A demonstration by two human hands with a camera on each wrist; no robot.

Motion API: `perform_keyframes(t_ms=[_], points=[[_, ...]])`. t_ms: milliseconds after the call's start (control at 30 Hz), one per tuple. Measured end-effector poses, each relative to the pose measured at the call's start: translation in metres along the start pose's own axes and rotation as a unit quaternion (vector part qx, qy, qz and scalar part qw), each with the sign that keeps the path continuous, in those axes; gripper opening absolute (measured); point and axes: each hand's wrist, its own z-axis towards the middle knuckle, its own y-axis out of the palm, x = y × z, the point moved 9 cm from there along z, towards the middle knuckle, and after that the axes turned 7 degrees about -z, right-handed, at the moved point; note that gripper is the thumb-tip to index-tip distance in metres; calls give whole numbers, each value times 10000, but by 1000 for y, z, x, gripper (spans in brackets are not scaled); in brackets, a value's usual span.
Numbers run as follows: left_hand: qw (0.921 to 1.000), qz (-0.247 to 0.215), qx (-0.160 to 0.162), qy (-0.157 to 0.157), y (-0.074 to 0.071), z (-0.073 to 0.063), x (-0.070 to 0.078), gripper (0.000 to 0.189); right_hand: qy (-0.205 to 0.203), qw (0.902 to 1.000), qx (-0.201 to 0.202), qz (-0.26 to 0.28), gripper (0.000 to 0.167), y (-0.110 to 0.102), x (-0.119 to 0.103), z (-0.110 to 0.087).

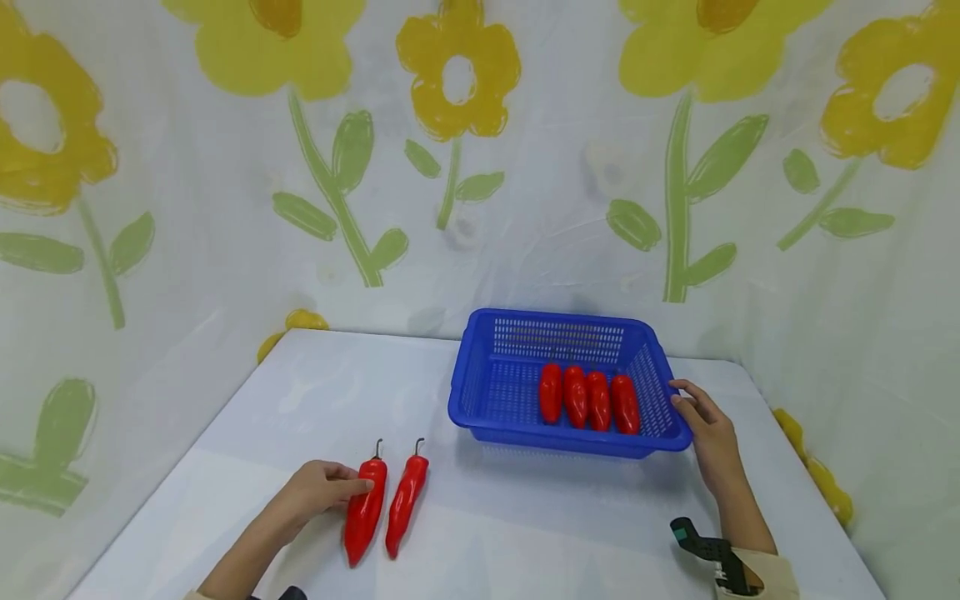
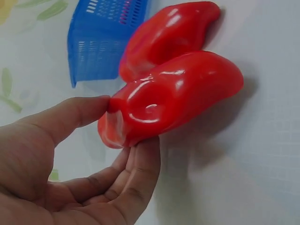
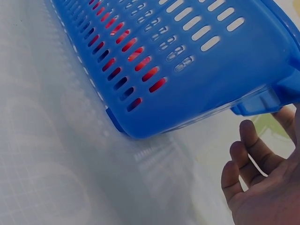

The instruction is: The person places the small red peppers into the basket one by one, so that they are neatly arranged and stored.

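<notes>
My left hand (image 1: 321, 487) pinches a red chili pepper (image 1: 366, 517) between thumb and fingers, near the stem end, as the left wrist view also shows. The pepper lies on the white table, its stem pointing away from me. Just to its right lies a second red chili pepper (image 1: 407, 506), apart from my hand. At the back right stands a blue plastic basket (image 1: 570, 437) with slotted walls. Several red peppers (image 1: 588, 398) lie side by side inside it. My right hand (image 1: 708, 429) holds the basket's right rim; in the right wrist view three fingers hang loosely below the rim (image 3: 262, 101).
The white table (image 1: 540, 533) reaches back to a pale curtain (image 1: 555, 225) printed with yellow flowers, which also hangs along both sides. A dark wrist strap with a small device (image 1: 708, 550) sits on my right wrist.
</notes>
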Motion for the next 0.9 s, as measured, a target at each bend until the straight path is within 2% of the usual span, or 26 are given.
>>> perform_keyframes(t_ms=[267,633,900], points=[[9972,-750,-26,-8,-2,1,10,62,37,9998,-13,-183,57,1,3,1],[9954,-912,-145,239,6,4,44,66,-61,9997,65,-211,58,0,2,1],[9927,-1075,-305,453,18,5,69,67,-24,9999,19,-156,57,0,1,0]])
